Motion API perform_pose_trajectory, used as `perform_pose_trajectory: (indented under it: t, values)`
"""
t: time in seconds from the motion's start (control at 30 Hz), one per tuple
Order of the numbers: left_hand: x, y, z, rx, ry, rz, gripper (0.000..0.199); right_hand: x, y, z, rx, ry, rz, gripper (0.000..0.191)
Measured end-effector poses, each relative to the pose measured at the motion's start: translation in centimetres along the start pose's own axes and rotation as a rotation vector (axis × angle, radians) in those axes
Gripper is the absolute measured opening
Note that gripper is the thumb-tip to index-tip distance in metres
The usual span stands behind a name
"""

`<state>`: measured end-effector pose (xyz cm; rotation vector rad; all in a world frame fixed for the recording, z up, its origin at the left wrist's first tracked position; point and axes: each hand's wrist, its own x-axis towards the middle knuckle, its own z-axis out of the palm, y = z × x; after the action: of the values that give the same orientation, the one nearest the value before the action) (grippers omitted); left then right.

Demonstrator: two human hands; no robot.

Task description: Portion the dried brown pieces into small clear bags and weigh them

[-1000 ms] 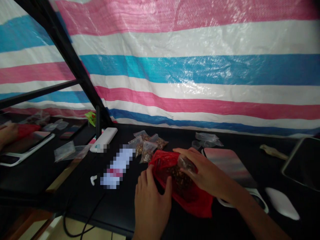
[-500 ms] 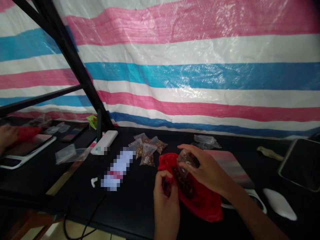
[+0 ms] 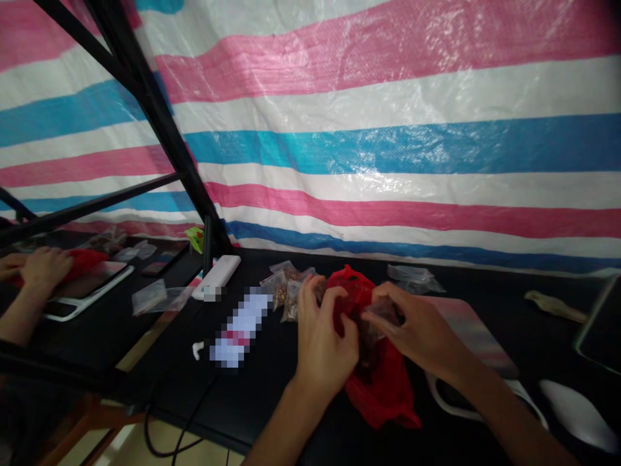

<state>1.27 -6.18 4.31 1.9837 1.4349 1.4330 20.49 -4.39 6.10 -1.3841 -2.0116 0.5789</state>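
Observation:
A red plastic bag with dark brown bits in its mouth lies open on the black table. My left hand is curled over the bag's left rim, its fingers bent around the red plastic. My right hand pinches a small clear zip bag over the mouth of the red bag; how full it is cannot be made out. Just behind my left hand, several small zip bags of brown pieces lie in a cluster, partly hidden by the fingers.
Flat clear bags lie at the back. To the right are a scale, a pinkish panel, a white mouse and a dark-screened device. A white box and an earbud lie left. A co-worker's hands work beyond.
My left hand has moved up and over the red bag's rim, covering some filled zip bags. My right hand has lowered the small clear bag slightly. The view has shifted left.

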Motion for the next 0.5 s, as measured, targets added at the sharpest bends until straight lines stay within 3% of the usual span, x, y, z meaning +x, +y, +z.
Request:
perform_pose_trajectory:
  t: [0.07, 0.17, 0.23, 0.27, 0.3, 0.37, 0.5]
  values:
    - [0.0, 0.6, -1.2, -0.022, -0.216, 0.139, 0.058, -0.1, -0.1, 0.0, 0.026, 0.002, 0.006, 0.018]
    - [0.4, 0.3, -1.7, -0.111, -0.465, 0.097, 0.080, -0.2, -0.3, 0.1, 0.070, -0.011, 0.003, 0.022]
    - [1.1, -0.5, -1.3, -0.109, -0.570, 0.071, 0.077, -0.2, -0.4, 0.2, 0.088, -0.010, -0.010, 0.027]
    - [1.6, -0.9, -1.1, -0.098, -0.614, 0.092, 0.067, -0.2, -0.4, 0.2, 0.091, -0.001, -0.014, 0.028]
    - [2.1, -1.2, -0.9, -0.085, -0.649, 0.132, 0.053, -0.2, -0.3, 0.2, 0.090, 0.015, -0.018, 0.029]
    - [2.9, -1.7, -0.7, -0.040, -0.674, 0.216, 0.044, -0.1, -0.1, 0.3, 0.078, 0.060, -0.024, 0.029]
    - [3.0, -2.3, -0.7, -0.033, -0.651, 0.288, 0.051, -0.2, 0.3, 0.3, 0.084, 0.153, -0.050, 0.036]
